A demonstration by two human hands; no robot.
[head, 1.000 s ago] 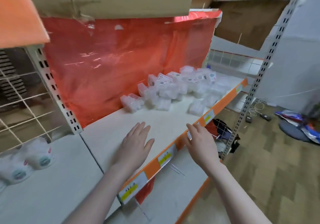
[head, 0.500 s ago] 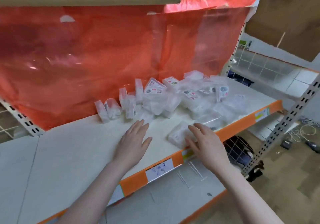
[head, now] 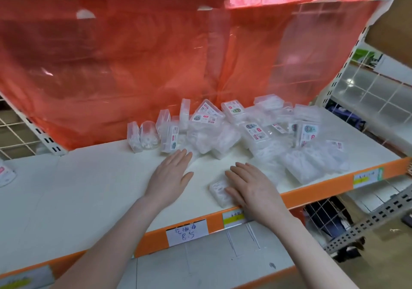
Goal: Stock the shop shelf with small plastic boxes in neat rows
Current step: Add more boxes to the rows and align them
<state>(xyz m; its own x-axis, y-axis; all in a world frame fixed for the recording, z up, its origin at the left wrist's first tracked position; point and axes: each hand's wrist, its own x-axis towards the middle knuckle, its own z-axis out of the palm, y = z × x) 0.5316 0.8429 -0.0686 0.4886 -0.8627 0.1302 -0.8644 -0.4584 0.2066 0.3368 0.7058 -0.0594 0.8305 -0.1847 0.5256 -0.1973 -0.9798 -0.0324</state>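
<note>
Both hands have reached deeper onto the shelf (head: 93,190): the right hand (head: 249,188), fingers straight, now presses one small box (head: 219,191) near the front edge. At 11 o'clock, the left hand (head: 171,177) lies flat, holding nothing. The pile of boxes (head: 256,132) behind remains unsorted.

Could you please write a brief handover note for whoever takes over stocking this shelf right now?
Left hand: open, flat on the white shelf board, holding nothing.
Right hand: fingers resting on one small clear plastic box near the orange front edge.
Done: a few boxes stand upright at the back left.
Left: the jumbled pile of clear boxes still needs arranging in rows.
</note>
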